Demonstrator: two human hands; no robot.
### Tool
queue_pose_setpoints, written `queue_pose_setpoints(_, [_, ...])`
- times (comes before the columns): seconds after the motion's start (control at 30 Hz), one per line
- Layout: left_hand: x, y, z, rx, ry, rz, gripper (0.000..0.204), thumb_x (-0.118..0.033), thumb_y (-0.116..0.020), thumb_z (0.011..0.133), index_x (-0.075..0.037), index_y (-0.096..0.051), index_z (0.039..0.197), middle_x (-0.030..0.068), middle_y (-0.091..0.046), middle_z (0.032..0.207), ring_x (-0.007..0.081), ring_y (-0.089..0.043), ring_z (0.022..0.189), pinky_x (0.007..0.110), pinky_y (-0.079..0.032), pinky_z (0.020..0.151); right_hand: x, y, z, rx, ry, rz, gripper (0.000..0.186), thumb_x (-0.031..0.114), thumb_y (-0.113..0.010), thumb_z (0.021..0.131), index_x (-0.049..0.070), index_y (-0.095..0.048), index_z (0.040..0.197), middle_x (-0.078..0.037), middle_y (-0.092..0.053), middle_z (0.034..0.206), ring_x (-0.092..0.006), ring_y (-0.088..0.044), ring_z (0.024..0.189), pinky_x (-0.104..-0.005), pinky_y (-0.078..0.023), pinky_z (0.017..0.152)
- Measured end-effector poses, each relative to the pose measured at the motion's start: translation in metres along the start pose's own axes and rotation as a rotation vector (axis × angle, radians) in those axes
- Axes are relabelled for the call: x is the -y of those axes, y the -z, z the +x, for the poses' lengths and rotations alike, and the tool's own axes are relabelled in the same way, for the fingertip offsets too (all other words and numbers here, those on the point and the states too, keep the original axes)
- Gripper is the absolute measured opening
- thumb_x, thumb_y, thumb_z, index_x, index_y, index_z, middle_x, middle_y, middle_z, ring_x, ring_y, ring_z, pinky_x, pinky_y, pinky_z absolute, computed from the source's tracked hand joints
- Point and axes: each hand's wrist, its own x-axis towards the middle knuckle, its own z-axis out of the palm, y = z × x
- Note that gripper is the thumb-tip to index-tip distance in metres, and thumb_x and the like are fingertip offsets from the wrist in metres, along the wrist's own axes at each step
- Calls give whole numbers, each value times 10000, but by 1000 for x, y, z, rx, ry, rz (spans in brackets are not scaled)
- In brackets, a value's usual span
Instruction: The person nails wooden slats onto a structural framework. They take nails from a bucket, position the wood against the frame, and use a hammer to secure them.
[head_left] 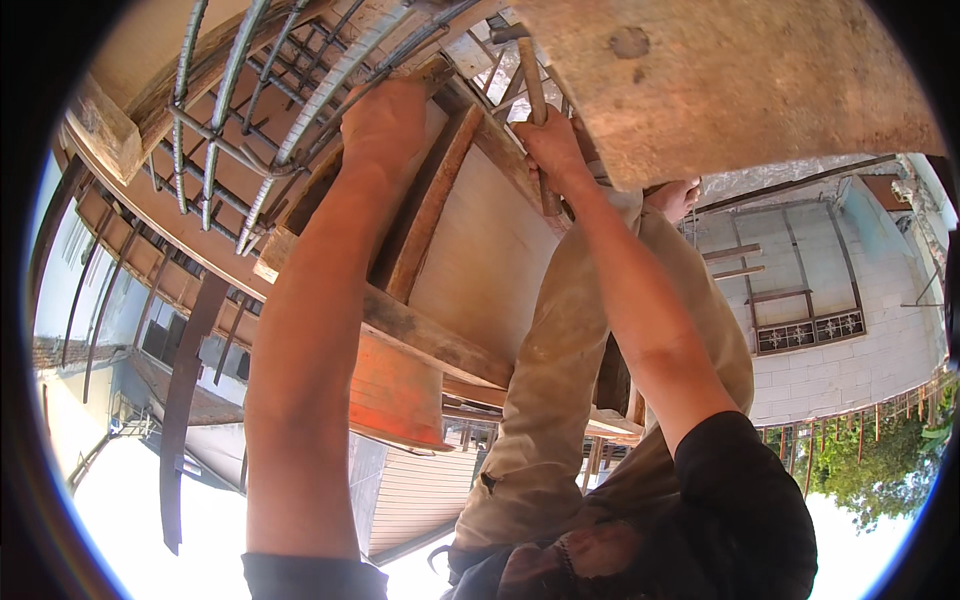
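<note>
The right hand is closed around the wooden handle of a claw-less-looking hammer, left of the broad plank. The hammer's long axis runs near to far, leaning slightly left, head at the far end. The left hand lies against the timber formwork, beside steel rebar; its fingers are hidden, so I cannot tell its grip.

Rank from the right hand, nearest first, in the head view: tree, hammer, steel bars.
1. Hammer: gripped in the right hand by its handle.
2. Steel bars: upper left, beside the left forearm.
3. Tree: far off, lower right.
</note>
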Motion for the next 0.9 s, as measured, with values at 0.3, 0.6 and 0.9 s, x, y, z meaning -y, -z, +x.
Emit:
queue_pose_setpoints(0.3, [-3,-8,9,-8,-60,168,172,-118,-640,875,-54,-775,960,188,-751,977,344,-730,968,414,-567,852,-19,30,13,29,60,4,278,117,-603,843,-17,-567,1083,-123,-599,696,-206,-544,455,-350,-434,373])
queue_pose_setpoints(0.6, [18,-34,6,-107,-167,133,409,-69,-618,788,-27,-677,1191,231,-672,1210,410,-626,1163,473,-473,1030,14,21,14,154,258,-578,415,177,-641,793,-52,-615,1137,-280,-697,878,-357,-709,654,-430,-563,556])
queue_pose_setpoints(0.9, [19,-22,4,-196,-182,147,412,-50,-640,760,-26,-688,1169,233,-690,1152,413,-645,1122,473,-496,997,-4,9,13,189,48,-296,201,132,-641,842,59,-523,989,-49,-512,639,-148,-463,429,-339,-345,357])
